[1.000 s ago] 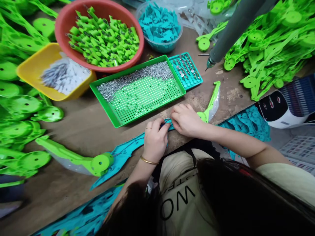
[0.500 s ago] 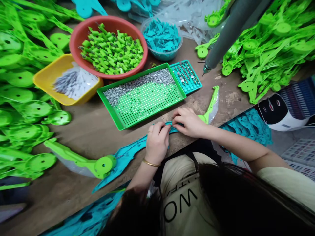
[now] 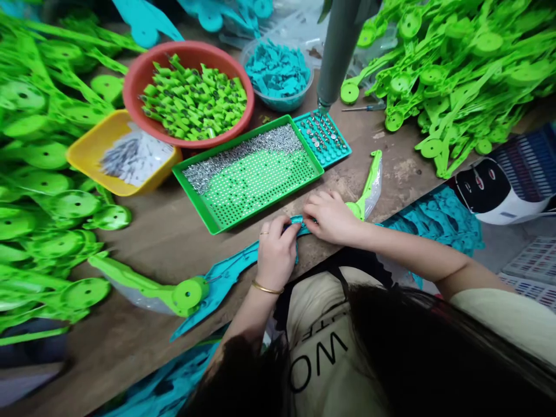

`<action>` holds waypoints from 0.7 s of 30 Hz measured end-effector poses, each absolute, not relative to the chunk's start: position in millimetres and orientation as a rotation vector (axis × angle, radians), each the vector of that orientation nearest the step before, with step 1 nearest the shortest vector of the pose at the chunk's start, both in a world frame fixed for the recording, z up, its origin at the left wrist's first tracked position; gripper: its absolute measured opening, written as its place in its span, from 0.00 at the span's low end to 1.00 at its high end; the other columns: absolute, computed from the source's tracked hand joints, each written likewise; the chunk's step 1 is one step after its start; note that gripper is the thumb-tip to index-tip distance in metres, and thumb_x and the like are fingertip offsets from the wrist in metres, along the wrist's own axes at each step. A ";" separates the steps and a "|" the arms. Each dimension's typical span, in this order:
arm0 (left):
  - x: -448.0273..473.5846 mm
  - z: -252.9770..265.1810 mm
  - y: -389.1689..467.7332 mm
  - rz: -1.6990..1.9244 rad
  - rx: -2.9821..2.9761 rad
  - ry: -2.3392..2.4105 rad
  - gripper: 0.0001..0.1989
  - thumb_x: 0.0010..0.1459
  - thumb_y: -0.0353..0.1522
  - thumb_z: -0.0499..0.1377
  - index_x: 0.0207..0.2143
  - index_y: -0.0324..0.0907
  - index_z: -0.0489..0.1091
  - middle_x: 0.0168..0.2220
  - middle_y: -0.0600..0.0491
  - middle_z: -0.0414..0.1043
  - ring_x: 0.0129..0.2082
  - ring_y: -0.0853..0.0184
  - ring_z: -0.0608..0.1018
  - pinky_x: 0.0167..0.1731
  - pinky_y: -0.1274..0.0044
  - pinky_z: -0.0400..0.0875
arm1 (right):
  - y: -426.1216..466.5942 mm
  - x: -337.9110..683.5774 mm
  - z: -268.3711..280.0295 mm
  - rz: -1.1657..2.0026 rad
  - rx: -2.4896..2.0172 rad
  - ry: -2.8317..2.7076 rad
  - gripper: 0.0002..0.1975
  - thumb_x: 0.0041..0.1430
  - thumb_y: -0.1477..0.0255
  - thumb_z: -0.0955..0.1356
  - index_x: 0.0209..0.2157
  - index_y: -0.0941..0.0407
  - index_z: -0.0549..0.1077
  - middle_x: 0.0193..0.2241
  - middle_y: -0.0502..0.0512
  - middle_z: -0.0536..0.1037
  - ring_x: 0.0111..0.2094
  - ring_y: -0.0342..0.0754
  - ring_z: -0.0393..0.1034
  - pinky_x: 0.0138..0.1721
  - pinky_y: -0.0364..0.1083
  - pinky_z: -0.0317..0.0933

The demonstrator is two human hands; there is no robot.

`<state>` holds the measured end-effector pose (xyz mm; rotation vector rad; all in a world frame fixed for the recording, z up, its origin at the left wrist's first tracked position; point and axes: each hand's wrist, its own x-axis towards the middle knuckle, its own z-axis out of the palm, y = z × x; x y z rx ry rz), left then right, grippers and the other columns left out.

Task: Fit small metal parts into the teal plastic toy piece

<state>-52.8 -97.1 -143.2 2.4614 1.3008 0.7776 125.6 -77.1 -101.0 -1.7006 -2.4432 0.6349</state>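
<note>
Teal strip [image 3: 226,272] lies flat on the surface [image 3: 165,231], long axis diagonal: low-left end near the front edge, upper-right end under the hands. Left hand [image 3: 274,255] is pressed down on the strip near its upper end, fingers curled over it. Right hand [image 3: 330,215] pinches the strip's tip just beside the left one; the two nearly touch. Both hands sit on the strip, neither clearly nearer. What the right fingertips grip besides the strip is too small to tell.

Containers, left to right:
- yellow tub [image 3: 82,153]: small grey-white pieces.
- red bowl [image 3: 134,87]: green clips, heaped.
- green tray [image 3: 191,191], just behind the hands: loose screws piled along its far side, perforated floor in front.
- clear bowl [image 3: 282,104]: teal bits.
- small teal tray [image 3: 343,150], touching the green tray's right end: metal bits in rows; grey screwdriver [image 3: 336,52] hangs with its tip right over it.

A green handle [image 3: 369,185] lies just right of the right hand.
</note>
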 end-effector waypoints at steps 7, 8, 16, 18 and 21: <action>-54.1 -138.5 -92.6 0.709 2.477 1.263 0.12 0.64 0.31 0.51 0.38 0.41 0.76 0.38 0.46 0.69 0.38 0.62 0.68 0.39 0.70 0.67 | -95.0 164.7 -98.4 0.646 -1.574 -2.383 0.12 0.65 0.67 0.64 0.44 0.54 0.76 0.47 0.56 0.78 0.51 0.52 0.67 0.58 0.58 0.46; -54.1 -137.9 -92.2 0.703 2.484 1.270 0.12 0.64 0.31 0.51 0.38 0.42 0.76 0.39 0.46 0.69 0.38 0.62 0.68 0.39 0.70 0.67 | -97.9 167.7 -100.4 0.618 -1.587 -2.368 0.12 0.65 0.67 0.64 0.43 0.54 0.77 0.46 0.56 0.78 0.50 0.52 0.67 0.59 0.58 0.45; -54.5 -134.6 -90.6 0.690 2.506 1.269 0.10 0.63 0.30 0.53 0.37 0.40 0.75 0.38 0.46 0.68 0.37 0.62 0.68 0.38 0.71 0.67 | -102.6 164.2 -108.6 0.519 -1.495 -2.373 0.11 0.63 0.66 0.65 0.44 0.54 0.76 0.45 0.56 0.78 0.48 0.51 0.68 0.60 0.58 0.47; -54.4 -134.4 -90.5 0.681 2.515 1.281 0.10 0.63 0.30 0.53 0.37 0.41 0.75 0.38 0.46 0.68 0.37 0.63 0.68 0.38 0.71 0.67 | -103.2 162.0 -109.3 0.430 -1.446 -2.423 0.09 0.64 0.68 0.64 0.40 0.53 0.76 0.43 0.54 0.79 0.46 0.50 0.68 0.59 0.58 0.47; -54.1 -134.5 -90.7 0.684 2.522 1.282 0.10 0.63 0.30 0.53 0.37 0.41 0.75 0.38 0.47 0.68 0.37 0.63 0.68 0.39 0.71 0.67 | -107.3 160.4 -111.5 0.248 -1.351 -2.481 0.10 0.64 0.71 0.63 0.37 0.54 0.76 0.43 0.54 0.79 0.44 0.50 0.67 0.59 0.58 0.48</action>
